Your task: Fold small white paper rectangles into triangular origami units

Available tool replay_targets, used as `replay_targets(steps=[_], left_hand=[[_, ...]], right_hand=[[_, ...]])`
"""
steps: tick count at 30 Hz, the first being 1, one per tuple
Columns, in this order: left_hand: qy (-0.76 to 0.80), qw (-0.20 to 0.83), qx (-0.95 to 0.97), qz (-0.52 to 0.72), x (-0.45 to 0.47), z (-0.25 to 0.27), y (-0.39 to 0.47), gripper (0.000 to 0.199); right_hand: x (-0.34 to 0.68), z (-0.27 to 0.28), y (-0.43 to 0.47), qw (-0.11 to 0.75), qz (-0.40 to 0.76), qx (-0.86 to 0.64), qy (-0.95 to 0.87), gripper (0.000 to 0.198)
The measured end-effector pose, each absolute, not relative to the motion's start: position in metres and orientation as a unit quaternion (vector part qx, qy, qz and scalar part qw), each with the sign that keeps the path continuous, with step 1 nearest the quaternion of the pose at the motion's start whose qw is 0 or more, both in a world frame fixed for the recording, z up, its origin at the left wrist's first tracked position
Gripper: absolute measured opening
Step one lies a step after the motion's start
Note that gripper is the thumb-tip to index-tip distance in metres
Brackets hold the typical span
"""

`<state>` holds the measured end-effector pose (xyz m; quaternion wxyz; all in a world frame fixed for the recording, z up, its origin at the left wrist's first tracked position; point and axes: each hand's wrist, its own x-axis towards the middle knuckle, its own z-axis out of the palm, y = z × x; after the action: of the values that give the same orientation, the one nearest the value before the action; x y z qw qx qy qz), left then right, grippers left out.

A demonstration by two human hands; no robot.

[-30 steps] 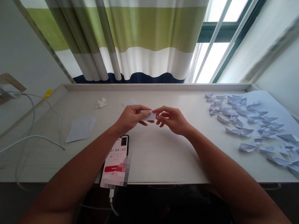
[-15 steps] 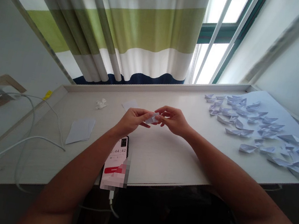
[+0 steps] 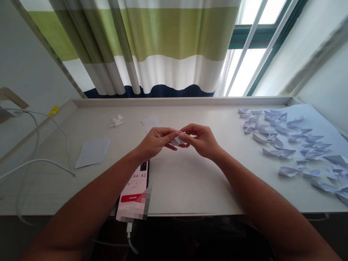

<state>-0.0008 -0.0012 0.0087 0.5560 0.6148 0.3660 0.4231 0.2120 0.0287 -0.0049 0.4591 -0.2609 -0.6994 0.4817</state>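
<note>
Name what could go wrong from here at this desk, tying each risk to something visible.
1. The left hand and right hand both pinch the small folded paper; an uneven pull might tear it.
2. The phone lies at the front edge of the desk with a cable plugged in; a tug could drag it off.
3. The paper boats sit crowded on the right; a stray sweep might scatter or crush some.

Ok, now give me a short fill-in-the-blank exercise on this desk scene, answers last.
The left hand and right hand hold a small piece of white ____.
The boats lie to the ____ of the phone.
The phone's large button is ____.
The curtain has a ____ band between two white ones.

Missing words: paper; right; red; green.
</note>
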Motion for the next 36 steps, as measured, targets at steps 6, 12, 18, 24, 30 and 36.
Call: replay_targets(steps=[6,12,18,24,30,36], left_hand=[[0.388,0.544,0.596,0.445,-0.001,0.014,-0.004,0.051],[0.416,0.53,0.576,0.462,-0.001,0.013,-0.003,0.046],[0.434,0.527,0.571,0.456,-0.001,0.013,-0.002,0.042],[0.443,0.528,0.565,0.454,-0.002,0.014,-0.002,0.038],[0.43,0.51,0.581,0.467,-0.002,0.015,-0.002,0.037],[0.425,0.514,0.585,0.462,0.0,0.013,-0.003,0.036]], right_hand=[[0.212,-0.011,0.034,0.48,0.473,-0.233,-0.701,0.04],[0.212,-0.012,0.035,0.476,0.441,-0.227,-0.726,0.033],[0.214,-0.01,0.032,0.46,0.377,-0.242,-0.767,0.02],[0.216,-0.007,0.028,0.429,0.366,-0.257,-0.785,0.018],[0.216,-0.004,0.025,0.423,0.38,-0.25,-0.783,0.022],[0.214,-0.007,0.028,0.428,0.421,-0.254,-0.758,0.031]])
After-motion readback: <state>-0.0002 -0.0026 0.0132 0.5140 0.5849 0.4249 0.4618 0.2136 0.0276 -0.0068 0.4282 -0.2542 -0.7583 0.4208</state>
